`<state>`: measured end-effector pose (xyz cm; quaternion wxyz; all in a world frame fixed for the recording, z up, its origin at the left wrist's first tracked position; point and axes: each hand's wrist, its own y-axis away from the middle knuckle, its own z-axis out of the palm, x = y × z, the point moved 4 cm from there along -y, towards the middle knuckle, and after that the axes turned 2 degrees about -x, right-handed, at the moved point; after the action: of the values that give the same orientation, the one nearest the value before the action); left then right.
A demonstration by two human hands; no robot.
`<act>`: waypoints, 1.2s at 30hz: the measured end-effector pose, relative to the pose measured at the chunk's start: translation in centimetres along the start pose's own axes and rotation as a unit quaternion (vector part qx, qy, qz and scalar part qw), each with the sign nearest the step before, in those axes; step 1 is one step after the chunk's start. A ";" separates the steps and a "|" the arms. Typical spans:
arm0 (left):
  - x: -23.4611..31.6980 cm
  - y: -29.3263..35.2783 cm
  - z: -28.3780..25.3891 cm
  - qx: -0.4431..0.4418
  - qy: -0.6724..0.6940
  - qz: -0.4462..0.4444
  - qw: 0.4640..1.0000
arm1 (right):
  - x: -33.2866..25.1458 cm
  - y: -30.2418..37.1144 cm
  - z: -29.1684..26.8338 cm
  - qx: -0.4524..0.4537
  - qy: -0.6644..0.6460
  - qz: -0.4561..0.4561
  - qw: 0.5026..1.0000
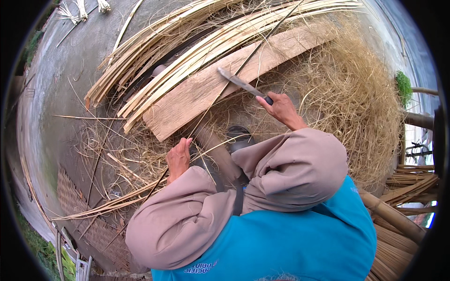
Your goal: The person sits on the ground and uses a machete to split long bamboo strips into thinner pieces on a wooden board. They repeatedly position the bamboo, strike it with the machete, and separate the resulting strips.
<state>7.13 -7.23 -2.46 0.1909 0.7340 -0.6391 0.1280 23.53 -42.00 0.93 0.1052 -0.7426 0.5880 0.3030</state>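
My right hand (282, 111) is closed around the dark handle of a knife (242, 83). Its blade points up and left over a flat wooden plank (197, 96), crossing a long thin dark bamboo strip (255, 50). That strip runs slantwise over the plank, down to my left hand (178, 158), whose fingers are pinched on it beside the plank's near end. Whether the blade presses on the strip I cannot tell. Pale split bamboo strips (187, 68) lie in a bundle along the plank's far side.
A big heap of curly bamboo shavings (361, 98) spreads to the right. More loose strips (126, 201) lie at the left, near a woven mat (75, 196). A bamboo pole (393, 218) and stacked strips (393, 253) are at the lower right. White bundles (79, 10) stand at the far left.
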 end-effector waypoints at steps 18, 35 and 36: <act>-10.9 11.4 -3.3 -0.056 0.049 -0.085 0.994 | 11.3 -6.9 -8.2 0.053 0.036 0.139 0.988; 1.5 -3.0 -1.3 -0.069 0.268 -0.022 0.961 | 5.3 -1.8 1.9 0.064 -0.080 0.131 0.986; 1.6 -2.8 -1.5 -0.068 0.256 -0.024 0.964 | 5.1 -2.5 1.5 0.075 -0.068 0.115 0.988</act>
<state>10.21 -7.63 -0.75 0.4004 0.6773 -0.5580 0.2636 26.08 -44.65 -3.66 0.1645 -0.6378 0.6819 0.3181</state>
